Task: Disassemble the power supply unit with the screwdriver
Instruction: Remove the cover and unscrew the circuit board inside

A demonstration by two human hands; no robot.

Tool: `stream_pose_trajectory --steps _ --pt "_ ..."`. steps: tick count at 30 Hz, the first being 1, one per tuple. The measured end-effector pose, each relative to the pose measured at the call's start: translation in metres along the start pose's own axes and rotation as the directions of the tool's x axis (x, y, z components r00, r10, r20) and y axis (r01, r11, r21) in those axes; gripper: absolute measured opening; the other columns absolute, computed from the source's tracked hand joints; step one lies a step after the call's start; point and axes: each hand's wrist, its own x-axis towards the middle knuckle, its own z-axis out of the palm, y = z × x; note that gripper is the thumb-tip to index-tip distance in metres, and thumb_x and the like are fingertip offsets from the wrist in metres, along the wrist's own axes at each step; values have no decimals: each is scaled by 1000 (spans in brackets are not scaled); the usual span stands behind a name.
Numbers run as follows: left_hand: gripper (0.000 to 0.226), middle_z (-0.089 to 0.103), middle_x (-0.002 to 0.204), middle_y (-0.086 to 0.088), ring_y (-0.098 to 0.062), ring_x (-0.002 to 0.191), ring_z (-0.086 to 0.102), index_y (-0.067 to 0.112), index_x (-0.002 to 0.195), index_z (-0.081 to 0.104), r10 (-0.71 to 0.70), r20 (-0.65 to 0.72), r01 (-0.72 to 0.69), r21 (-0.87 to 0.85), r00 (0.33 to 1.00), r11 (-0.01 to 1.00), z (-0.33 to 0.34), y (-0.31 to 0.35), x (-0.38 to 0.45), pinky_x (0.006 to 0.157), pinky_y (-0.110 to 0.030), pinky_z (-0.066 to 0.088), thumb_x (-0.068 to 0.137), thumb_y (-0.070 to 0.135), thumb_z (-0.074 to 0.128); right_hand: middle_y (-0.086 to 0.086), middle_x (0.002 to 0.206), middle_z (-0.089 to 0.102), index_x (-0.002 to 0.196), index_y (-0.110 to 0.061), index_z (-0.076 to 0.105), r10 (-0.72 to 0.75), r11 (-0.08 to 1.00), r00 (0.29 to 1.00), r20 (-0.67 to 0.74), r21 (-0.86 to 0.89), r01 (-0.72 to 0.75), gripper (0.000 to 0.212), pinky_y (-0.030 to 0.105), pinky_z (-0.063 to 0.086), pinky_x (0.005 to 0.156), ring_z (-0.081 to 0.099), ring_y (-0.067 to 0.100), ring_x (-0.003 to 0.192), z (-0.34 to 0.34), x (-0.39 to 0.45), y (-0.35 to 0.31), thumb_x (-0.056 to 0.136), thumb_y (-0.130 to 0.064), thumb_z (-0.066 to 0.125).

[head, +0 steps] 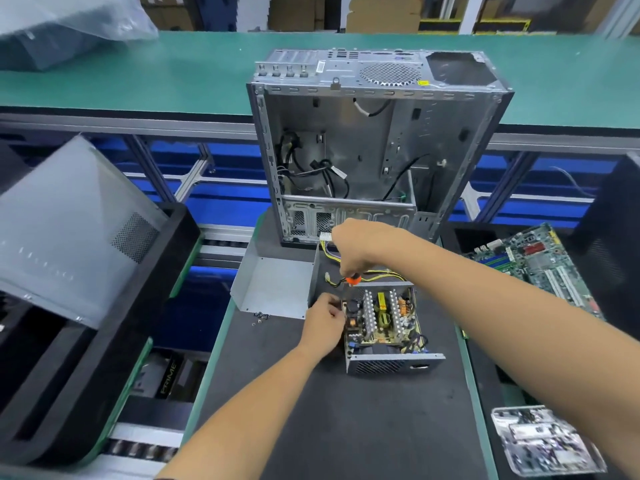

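A removed metal cover (273, 289) lies left. The left hand (323, 322) grips the open power supply unit (382, 323) mid-mat; the right hand (360, 247) clenches the screwdriver (353, 279) above. Likely heavy, rigid, sharp-edged: hold the casing, not the fragile board.

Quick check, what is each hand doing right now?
Left hand: grips the power supply unit at its left edge.
Right hand: holds the screwdriver.
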Motion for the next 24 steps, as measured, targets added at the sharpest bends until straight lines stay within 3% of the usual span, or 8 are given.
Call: stream_pose_trajectory --steps 5,8,10,14,18,24 --pt "16 62 83 2 -13 78 56 10 101 63 43 -98 -41 18 994 999 8 -4 3 68 -21 41 95 10 49 6 79 67 88 -4 67 -7 1000 1000 13 5 7 27 23 32 40 51 13 52 -1 -1 6 76 -27 72" --pt "14 63 80 4 -10 74 57 12 93 66 26 -167 -31 -25 986 999 14 -6 2 65 -19 41 93 10 52 8 74 62 70 -5 58 -17 1000 1000 -9 -5 17 22 23 31 40 47 19 51 4 0 8 74 -22 70" --pt "12 64 78 5 -10 72 58 12 91 67 42 -179 -51 -48 983 998 15 -8 2 65 -18 44 92 10 55 6 65 51 59 -9 44 -23 1000 999 -33 3 23 31 23 28 40 40 19 47 6 -1 9 74 -19 69" --pt "13 65 76 9 -3 69 57 15 88 69 69 -207 -82 -55 976 995 17 -11 3 62 -9 42 91 12 58 6 64 48 57 -11 40 -22 1000 998 -57 -13 21 34 22 27 40 36 17 45 6 -3 11 75 -18 68" --pt "12 67 79 7 -10 74 60 15 89 70 59 -220 -79 -81 974 994 19 -13 4 69 -20 48 91 13 58 8 67 52 56 -10 40 -20 1000 997 -75 -7 20 34 22 28 39 39 18 44 10 -3 10 74 -17 69" --pt "13 68 81 5 -10 76 60 14 90 71 67 -236 -88 -77 969 993 19 -13 4 72 -22 48 91 11 58 5 63 47 58 -11 41 -20 1000 997 -70 -10 19 34 21 26 38 36 17 43 8 -2 11 74 -18 70"
